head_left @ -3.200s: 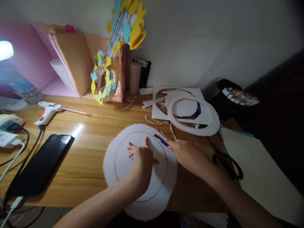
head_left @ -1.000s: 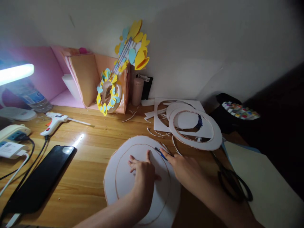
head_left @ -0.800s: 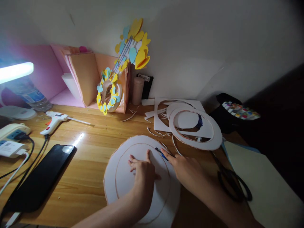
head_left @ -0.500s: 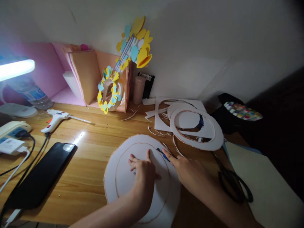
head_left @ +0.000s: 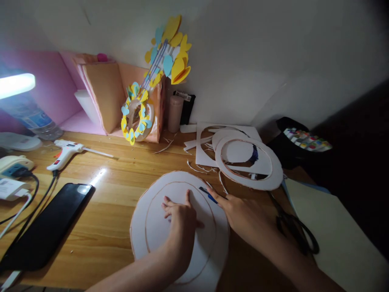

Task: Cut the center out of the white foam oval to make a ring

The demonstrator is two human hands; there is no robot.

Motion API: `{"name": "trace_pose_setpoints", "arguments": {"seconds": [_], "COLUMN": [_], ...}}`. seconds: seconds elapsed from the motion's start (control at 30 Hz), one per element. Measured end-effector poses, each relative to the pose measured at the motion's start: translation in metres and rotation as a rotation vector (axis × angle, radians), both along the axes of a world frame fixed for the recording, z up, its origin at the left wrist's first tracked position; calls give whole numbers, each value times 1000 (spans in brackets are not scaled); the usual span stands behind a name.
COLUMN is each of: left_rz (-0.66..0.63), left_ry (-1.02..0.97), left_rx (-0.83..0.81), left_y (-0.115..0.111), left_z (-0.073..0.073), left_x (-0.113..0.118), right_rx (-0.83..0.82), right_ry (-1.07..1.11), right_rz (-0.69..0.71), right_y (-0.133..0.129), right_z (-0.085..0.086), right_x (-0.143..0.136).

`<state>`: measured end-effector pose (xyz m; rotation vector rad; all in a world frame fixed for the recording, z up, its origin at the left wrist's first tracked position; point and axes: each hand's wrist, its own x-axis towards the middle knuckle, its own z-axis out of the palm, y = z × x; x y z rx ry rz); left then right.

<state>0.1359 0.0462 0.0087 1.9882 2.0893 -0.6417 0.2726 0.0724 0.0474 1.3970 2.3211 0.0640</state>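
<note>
From afar I'm seeing the white disc lying at six o'clock, the left hand resting splayed on it, grasping nothing. At the disc's one o'clock, the right hand is gripping a blue cutter. I'm judging the disc light, stiff, dentable; best pinned mid-face.

Includes, at left, a black phone near a corded white glue gun, with a plastic bottle farther back. Also includes an upright pink cylinder right of a guitar-shaped model.
</note>
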Motion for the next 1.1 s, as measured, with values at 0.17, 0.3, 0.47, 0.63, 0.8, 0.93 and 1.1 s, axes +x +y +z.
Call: {"name": "trace_pose_setpoints", "arguments": {"seconds": [0.17, 0.3, 0.47, 0.63, 0.8, 0.93, 1.1], "left_rz": [6, -8, -64, -65, -68, -128, -150], "left_ry": [-20, 1, 60, 55, 59, 92, 130], "left_rx": [31, 41, -1, 25, 12, 3, -12], "left_y": [-1, -2, -3, -2, -1, -3, -4], "left_z": [-2, -1, -2, -6, -3, -3, -5], "left_x": [0, -1, -1, 0, 0, -1, -1], "right_rx": [3, 6, -3, 10, 2, 18, 10], "right_ry": [36, 40, 31, 13, 27, 31, 39], "right_rz": [12, 26, 89, 131, 110, 99, 90], "right_y": [4, 4, 5, 8, 9, 8, 6], "right_z": [-5, -9, -10, -8, -12, -16, -15], "right_x": [-3, -3, -2, -7, -5, 0, 2]}}
